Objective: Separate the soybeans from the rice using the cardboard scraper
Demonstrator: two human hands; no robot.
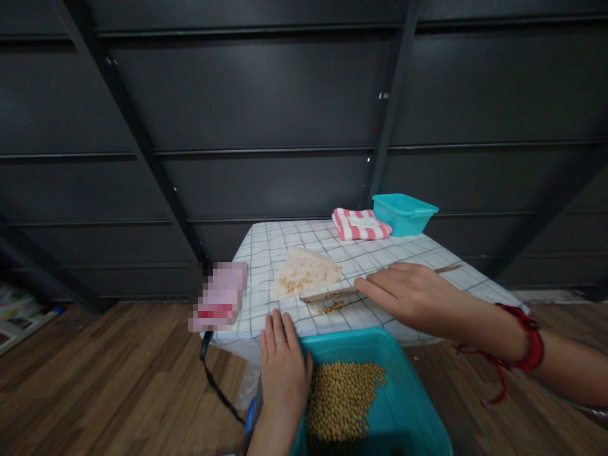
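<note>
My left hand (pixel 282 367) grips the left rim of a teal tub (pixel 403 405) held at the near table edge; soybeans (pixel 339 399) lie heaped inside it. My right hand (pixel 403 291) reaches over the checked tablecloth (pixel 418 256) and holds a long wooden stick (pixel 327 294) flat on the cloth. The stick lies along the near side of a pale pile of mixed rice and beans (pixel 306 272). A few loose beans (pixel 330 308) sit just in front of the stick. A red cord bracelet (pixel 529 345) circles my right wrist.
A second teal tub (pixel 403 212) and a folded red-and-white striped cloth (pixel 361 223) sit at the table's far edge. A blurred pink object (pixel 219 297) lies on the left corner, a black strap (pixel 213 380) hanging below. Dark panelled wall behind, wooden floor (pixel 118 380) around.
</note>
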